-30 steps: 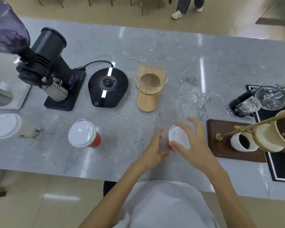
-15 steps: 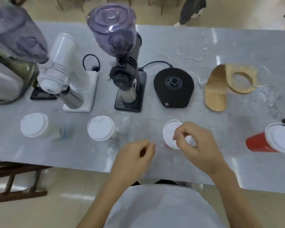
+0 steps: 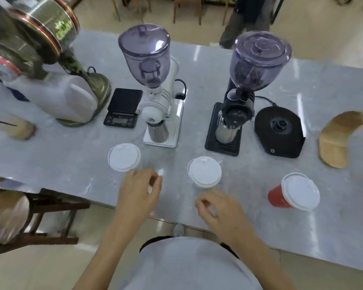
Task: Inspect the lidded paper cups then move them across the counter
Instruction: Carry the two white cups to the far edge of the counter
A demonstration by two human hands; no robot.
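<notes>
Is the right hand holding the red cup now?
No. The right hand is empty near the counter edge, while the red cup stands apart, untouched.

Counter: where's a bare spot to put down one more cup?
The counter is bare left of the left white cup, and between the middle white cup and the red cup. The back row is crowded: white grinder, black grinder.

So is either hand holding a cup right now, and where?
Nothing is held. The left hand and right hand are loosely curled near the middle cup, touching no cup.
</notes>
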